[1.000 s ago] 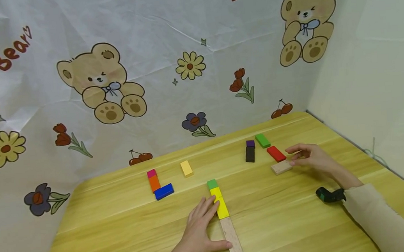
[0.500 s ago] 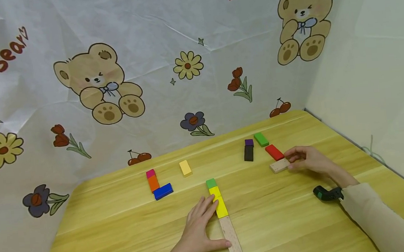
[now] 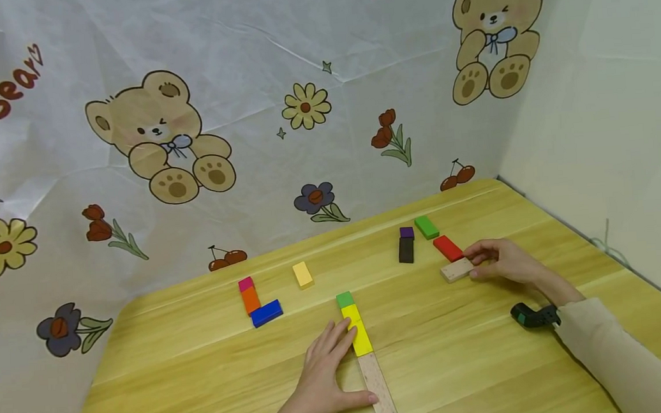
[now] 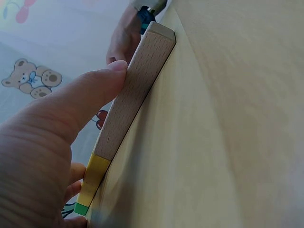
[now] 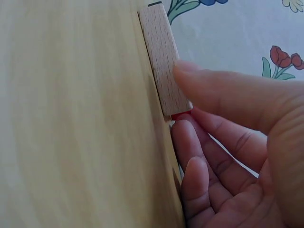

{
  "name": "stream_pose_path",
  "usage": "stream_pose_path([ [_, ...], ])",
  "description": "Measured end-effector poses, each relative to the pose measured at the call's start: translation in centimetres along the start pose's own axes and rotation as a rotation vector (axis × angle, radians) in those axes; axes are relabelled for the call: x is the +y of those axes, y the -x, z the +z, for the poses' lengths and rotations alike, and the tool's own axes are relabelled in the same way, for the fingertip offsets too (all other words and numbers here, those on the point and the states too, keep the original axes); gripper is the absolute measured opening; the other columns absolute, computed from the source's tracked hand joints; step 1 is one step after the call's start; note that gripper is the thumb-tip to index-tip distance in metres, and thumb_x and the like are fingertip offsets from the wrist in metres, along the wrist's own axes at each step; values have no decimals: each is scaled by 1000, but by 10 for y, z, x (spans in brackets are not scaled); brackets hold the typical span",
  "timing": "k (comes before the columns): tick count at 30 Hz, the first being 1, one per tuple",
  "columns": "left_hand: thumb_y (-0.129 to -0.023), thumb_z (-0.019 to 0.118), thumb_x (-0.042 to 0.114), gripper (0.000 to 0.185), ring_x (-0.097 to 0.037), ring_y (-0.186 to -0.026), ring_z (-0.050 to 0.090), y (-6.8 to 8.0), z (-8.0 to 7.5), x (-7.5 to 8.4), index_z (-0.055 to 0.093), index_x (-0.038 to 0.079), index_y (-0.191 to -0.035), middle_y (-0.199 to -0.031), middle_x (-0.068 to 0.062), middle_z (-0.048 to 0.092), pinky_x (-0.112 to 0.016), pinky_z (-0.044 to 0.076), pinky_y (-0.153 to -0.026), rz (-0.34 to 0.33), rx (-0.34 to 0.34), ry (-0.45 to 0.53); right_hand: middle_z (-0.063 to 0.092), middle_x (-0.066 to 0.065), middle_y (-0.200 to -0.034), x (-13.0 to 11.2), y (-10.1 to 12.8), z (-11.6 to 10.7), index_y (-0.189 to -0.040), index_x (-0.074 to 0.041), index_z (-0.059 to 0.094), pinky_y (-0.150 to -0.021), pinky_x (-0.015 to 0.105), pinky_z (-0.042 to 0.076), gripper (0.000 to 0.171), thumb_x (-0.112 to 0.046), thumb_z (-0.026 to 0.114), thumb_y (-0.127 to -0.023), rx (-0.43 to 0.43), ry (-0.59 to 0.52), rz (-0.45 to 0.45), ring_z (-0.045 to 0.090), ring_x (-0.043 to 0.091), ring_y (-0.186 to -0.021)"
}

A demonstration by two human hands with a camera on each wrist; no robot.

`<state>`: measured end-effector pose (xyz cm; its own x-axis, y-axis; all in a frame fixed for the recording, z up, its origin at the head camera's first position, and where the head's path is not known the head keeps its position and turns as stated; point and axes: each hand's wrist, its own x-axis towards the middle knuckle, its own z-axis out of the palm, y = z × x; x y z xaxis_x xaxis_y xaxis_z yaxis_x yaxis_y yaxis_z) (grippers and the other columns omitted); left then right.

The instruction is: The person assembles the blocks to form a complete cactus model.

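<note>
A straight row runs away from me in the head view: a long plain wooden block (image 3: 377, 385), a yellow stretch (image 3: 362, 342) and a small green block (image 3: 344, 299) at its far end. My left hand (image 3: 324, 383) lies spread along its left side, fingertips on the yellow and thumb on the plain wood. Farther right, my right hand (image 3: 507, 261) pinches the right end of another plain wooden block (image 3: 453, 271), which lies on the table. In the right wrist view its thumb presses the block's side (image 5: 161, 57). A red block (image 3: 446, 248) sits right behind it.
Black (image 3: 406, 250), purple (image 3: 406, 232) and bright green (image 3: 426, 227) blocks lie at the back right. Back left are pink (image 3: 246, 283), orange (image 3: 251, 300), blue (image 3: 266, 313) and pale yellow (image 3: 303, 275) blocks. A black device (image 3: 534, 316) sits by the right sleeve.
My right thumb and fingers have drawn slightly closer around the end of the wooden block. The left hand and the row stay put; the head view has shifted slightly.
</note>
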<state>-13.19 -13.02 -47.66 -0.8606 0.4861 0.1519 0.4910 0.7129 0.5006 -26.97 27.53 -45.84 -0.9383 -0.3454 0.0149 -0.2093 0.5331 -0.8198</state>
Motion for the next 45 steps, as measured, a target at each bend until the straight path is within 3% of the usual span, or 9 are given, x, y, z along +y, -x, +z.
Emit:
stream_pose_path([
  [13, -61, 57, 73, 100, -30, -135, 11, 0, -2, 1, 26, 22, -141, -148, 3, 17, -55, 16, -101, -10, -10, -15, 59, 12, -92, 3, -1, 1, -107, -3, 59, -63, 20, 44, 37, -15, 71, -74, 6, 52, -39, 53, 15, -79],
  [22, -61, 57, 73, 100, -30, -135, 11, -2, -3, 0, 26, 22, -141, -148, 4, 16, -55, 16, -101, -9, -5, -17, 61, 8, -91, 0, -4, 0, -105, -7, 63, -64, 20, 43, 35, -19, 72, -73, 11, 105, -19, 53, 11, -77],
  [31, -61, 58, 73, 99, -31, -135, 11, 1, -2, 3, 27, 22, -140, -148, 4, 17, -56, 15, -101, -17, -13, 4, 62, 8, -88, 2, 0, 1, -105, -7, 62, -64, 20, 45, 38, -24, 73, -72, 3, 78, -14, 56, 11, -75],
  [45, -61, 58, 72, 100, -30, -135, 10, 1, -3, 3, 26, 22, -141, -148, 4, 15, -55, 15, -102, -17, -19, 0, 62, 5, -86, -32, -9, 28, -102, -8, 63, -65, 21, 47, 39, -28, 74, -70, -26, 39, -39, 57, 13, -76],
])
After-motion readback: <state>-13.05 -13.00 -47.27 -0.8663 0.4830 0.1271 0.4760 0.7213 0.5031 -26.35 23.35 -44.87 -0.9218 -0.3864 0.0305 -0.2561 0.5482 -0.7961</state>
